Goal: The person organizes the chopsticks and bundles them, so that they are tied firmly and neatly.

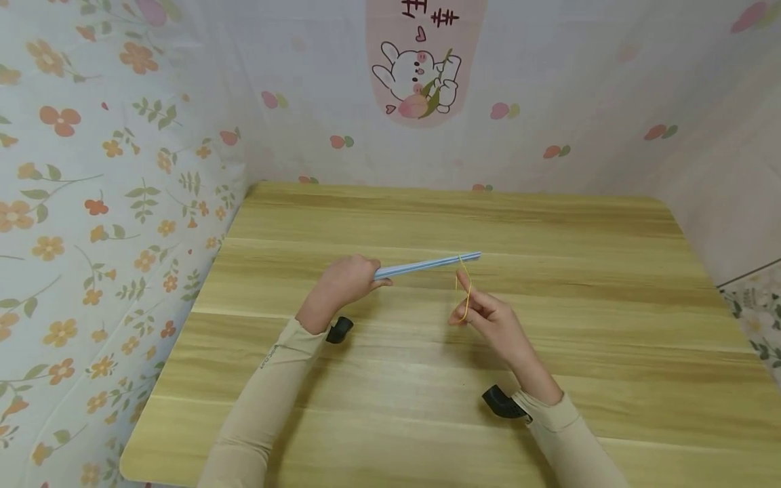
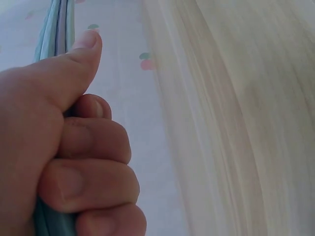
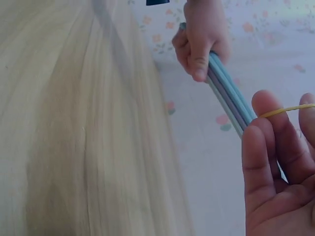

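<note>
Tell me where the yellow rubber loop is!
Head view, right of centre: the yellow loop stretches between the right hand and the free end of the blue stick bundle.

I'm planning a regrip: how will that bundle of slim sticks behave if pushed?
The bundle of slim sticks seems stiff, jutting straight out from the left hand. Lying side by side, the sticks may slip against each other. Being so slim, it is probably light.

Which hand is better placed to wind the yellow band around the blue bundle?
Probably the right hand: it holds the yellow band near the free end of the blue bundle, while the left hand is busy gripping the bundle.
</note>
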`<state>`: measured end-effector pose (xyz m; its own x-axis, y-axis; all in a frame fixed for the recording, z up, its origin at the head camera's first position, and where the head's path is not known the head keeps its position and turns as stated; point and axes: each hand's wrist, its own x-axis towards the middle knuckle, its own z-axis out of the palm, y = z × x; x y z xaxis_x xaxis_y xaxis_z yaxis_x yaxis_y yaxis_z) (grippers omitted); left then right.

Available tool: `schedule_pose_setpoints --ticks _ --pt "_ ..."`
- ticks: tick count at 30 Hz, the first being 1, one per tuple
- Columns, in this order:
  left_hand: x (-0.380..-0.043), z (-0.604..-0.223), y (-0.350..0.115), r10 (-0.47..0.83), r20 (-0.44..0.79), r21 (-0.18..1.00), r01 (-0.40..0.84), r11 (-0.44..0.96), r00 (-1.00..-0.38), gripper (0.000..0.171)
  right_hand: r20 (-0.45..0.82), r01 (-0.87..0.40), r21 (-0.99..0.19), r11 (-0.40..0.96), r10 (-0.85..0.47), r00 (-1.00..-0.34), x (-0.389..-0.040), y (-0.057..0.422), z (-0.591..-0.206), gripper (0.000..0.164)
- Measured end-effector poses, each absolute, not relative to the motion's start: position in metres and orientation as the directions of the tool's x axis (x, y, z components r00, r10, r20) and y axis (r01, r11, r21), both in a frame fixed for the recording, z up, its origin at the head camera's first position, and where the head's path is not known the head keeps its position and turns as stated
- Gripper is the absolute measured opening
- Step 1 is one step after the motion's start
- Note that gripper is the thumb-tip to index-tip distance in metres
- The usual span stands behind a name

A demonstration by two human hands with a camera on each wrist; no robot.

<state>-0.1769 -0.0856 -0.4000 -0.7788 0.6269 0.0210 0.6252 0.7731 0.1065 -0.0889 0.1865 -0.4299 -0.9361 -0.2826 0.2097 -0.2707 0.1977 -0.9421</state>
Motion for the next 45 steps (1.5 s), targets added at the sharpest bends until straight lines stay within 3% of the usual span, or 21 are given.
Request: schedule_pose_setpoints --ticks 4,9,15,20,30,45 --pt "-0.178 -0.402 -0.086 0.627 0.040 0.131 0.626 0.769 -0.778 0.036 0.284 -0.323 -0.942 0.090 -0.297 -0.912 -0.088 0.183 -0.433 0.068" --pt "-0.178 -0.403 -0.086 0.622 0.098 0.140 0.630 0.764 -0.777 0.036 0.267 -0.264 -0.963 -0.050 -0.294 -0.918 -0.090 0.180 -0.434 0.068" --pt "-0.177 -0.405 -0.085 0.614 0.175 0.111 0.635 0.764 -0.769 0.034 0.184 -0.104 -0.945 -0.310 -0.240 -0.953 -0.092 0.180 -0.430 0.053" --pt "-0.176 -0.403 -0.084 0.619 0.206 0.091 0.645 0.759 -0.757 0.034 0.141 -0.043 -0.872 -0.488 -0.166 -0.976 -0.093 0.184 -0.424 0.034" --pt "-0.174 -0.399 -0.085 0.659 0.190 0.032 0.675 0.737 -0.728 0.036 -0.027 0.116 -0.774 -0.623 -0.152 -0.988 -0.103 0.196 -0.413 0.030" --pt "-0.175 -0.392 -0.085 0.690 0.137 0.020 0.699 0.715 -0.711 0.034 -0.015 0.128 -0.846 -0.517 -0.217 -0.976 -0.116 0.204 -0.402 0.029"
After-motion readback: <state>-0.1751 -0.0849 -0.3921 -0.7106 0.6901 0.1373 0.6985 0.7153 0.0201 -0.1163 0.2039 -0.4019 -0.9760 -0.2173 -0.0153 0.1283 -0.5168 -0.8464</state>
